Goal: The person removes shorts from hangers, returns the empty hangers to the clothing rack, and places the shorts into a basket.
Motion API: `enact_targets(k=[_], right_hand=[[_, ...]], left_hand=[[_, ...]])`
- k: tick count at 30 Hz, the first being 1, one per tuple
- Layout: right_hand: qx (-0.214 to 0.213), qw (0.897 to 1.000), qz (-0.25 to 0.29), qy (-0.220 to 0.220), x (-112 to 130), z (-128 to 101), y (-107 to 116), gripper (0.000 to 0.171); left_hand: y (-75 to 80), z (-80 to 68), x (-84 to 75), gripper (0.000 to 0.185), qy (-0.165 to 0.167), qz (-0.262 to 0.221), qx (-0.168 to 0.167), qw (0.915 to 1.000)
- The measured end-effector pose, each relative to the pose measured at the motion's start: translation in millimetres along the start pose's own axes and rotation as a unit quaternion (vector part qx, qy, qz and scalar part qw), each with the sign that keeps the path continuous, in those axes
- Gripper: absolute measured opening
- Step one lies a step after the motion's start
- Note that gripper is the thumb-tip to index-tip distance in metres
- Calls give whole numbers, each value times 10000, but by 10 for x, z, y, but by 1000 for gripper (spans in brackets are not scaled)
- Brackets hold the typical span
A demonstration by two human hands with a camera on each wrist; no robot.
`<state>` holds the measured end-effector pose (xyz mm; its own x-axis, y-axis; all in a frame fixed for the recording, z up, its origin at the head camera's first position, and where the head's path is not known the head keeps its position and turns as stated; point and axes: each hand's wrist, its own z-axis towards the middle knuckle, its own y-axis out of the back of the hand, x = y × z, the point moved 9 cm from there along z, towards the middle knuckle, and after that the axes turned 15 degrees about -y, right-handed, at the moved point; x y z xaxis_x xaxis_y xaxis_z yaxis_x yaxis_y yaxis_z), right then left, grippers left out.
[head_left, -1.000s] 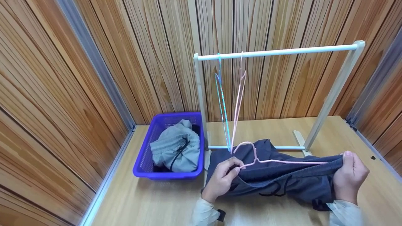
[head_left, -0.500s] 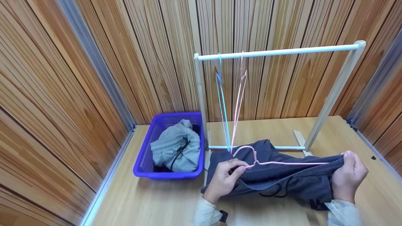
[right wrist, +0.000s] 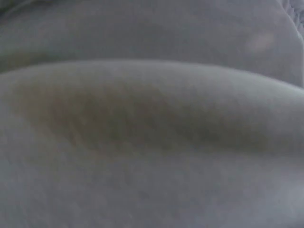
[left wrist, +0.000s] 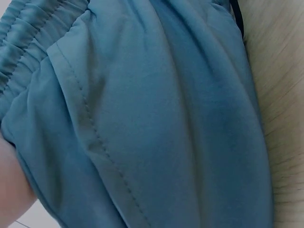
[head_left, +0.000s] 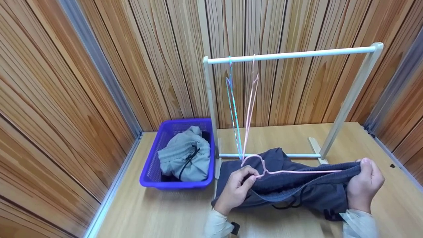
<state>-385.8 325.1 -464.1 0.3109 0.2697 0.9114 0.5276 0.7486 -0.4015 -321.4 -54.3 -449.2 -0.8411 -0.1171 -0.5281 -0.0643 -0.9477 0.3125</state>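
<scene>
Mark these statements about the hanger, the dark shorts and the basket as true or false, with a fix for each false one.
1. The pink hanger lies along the waistband of the dark shorts. True.
2. The right hand rests open on the table. False: it grips the shorts' waistband at the hanger's far end.
3. The left hand pinches the waistband near the hanger's hook. True.
4. The purple basket holds nothing. False: grey clothing with a black drawstring lies in it.
5. The rack rail carries four hangers. False: two hang there, one blue hanger, one pale pink hanger.
</scene>
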Motion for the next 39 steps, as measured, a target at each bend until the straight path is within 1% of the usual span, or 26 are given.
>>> enact_targets(k=[4,7,13,16,18,24,27,30,32,33,34,35,36,37,38,39], right_hand=[[-31,9984,512,-218,-32,-7,6,38],[11,9967,701,-397,-48,-9,-6,40],[74,9932,852,-794,-94,-34,-22,44],[76,9915,943,-892,-109,-42,-21,44],[72,9901,1033,-951,-115,-39,-22,44],[-30,9859,1198,-1166,-110,-11,-30,46],[-145,9806,1341,-1424,-120,-3,-25,48],[-309,9737,1645,-1545,-123,-3,-19,50],[-376,9701,1733,-1655,-133,0,-21,50],[-383,9707,1681,-1672,-135,-1,-26,50],[-375,9743,1486,-1653,-132,-3,-34,49],[-322,9787,1193,-1640,-130,-7,-46,48],[-258,9850,785,-1512,-110,-12,-61,47],[-184,9914,288,-1267,-74,-21,-83,46],[-135,9953,-236,-925,-23,-37,-104,45],[-140,9957,-775,-489,41,-60,-122,42]], left_hand=[[3,-2,-16,15,-8,81,31,10000],[1,1,-20,15,25,73,78,9999],[-5,-33,-6,16,122,12,124,9998],[-10,-55,3,17,126,13,142,9998],[-12,-64,17,18,192,-58,148,9997],[-2,-33,7,18,251,-63,169,9995],[-3,-9,-2,18,244,-48,191,9995],[-7,2,-11,17,144,55,173,9997],[-8,5,-23,17,46,145,128,9998],[-5,5,-32,17,-5,249,96,9996],[-3,5,-45,17,-50,365,65,9993],[1,4,-55,16,-70,473,33,9989],[7,5,-67,16,-91,623,9,9980],[14,4,-78,16,-101,790,-10,9968],[24,4,-87,15,-87,972,-32,9952],[35,4,-96,15,-69,1136,-55,9935]])
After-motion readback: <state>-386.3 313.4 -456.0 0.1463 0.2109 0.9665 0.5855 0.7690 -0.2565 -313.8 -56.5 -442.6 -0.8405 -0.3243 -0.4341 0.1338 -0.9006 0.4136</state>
